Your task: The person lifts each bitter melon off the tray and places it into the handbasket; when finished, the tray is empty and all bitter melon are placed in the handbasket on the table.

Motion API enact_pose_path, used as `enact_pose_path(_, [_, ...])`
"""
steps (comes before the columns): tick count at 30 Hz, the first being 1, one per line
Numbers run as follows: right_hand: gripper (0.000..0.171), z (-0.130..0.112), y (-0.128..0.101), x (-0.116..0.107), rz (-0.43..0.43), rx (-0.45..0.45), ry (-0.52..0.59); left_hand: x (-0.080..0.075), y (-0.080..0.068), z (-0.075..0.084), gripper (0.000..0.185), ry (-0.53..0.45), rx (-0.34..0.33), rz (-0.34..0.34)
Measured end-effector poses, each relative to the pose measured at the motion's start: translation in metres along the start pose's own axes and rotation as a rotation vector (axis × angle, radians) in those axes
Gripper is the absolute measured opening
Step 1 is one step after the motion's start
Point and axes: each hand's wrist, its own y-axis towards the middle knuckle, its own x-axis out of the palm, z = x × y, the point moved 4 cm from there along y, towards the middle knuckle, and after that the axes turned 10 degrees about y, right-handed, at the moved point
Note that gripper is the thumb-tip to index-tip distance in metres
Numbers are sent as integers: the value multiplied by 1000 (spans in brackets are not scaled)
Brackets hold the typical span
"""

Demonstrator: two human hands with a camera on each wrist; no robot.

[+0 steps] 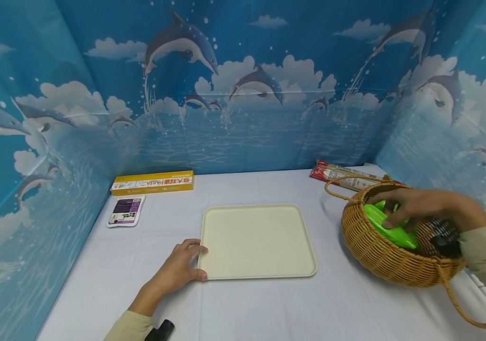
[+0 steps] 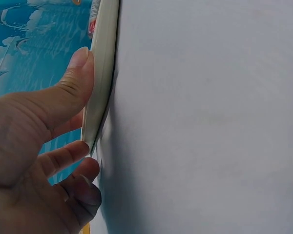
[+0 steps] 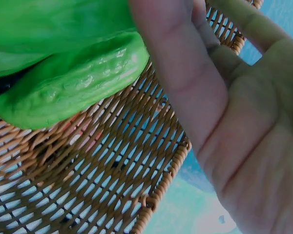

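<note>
A cream rectangular tray (image 1: 260, 241) lies flat on the white table. My left hand (image 1: 177, 268) holds its near left corner, thumb at the near edge and fingers at the left edge; the left wrist view shows the thumb (image 2: 78, 78) against the tray's rim (image 2: 101, 73). At the right, my right hand (image 1: 421, 206) reaches into a round wicker basket (image 1: 379, 255) and grips a glossy, bright green cucumber (image 1: 392, 232). Its fingertips are partly hidden. In the right wrist view, another bumpy green cucumber (image 3: 78, 80) lies below the gripped one, against the woven wall.
A yellow pasta box (image 1: 152, 183) stands at the back left, with a small white-and-purple packet (image 1: 126, 211) in front of it. Behind the basket lies a red-and-clear packet (image 1: 340, 174). The basket's handle (image 1: 466, 303) loops out over the near right table. A dolphin-print curtain (image 1: 243, 132) encloses the table.
</note>
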Motion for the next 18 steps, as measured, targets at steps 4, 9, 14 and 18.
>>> enact_pose_path(4, [83, -1, 1, 2, 33, 12, 0, 0, -1, -1, 66, -2, 5, 7])
enact_pose_path(9, [83, 0, 3, 5, 23, 23, 2, 0, -1, -1, 65, -7, 8, 11])
enact_pose_path(14, [81, 1, 4, 5, 10, 18, -13, 0, -2, -1, 66, -5, 7, 11])
enact_pose_path(18, [79, 2, 3, 4, -18, 1, -2, -1, -2, 0, 66, -1, 8, 9])
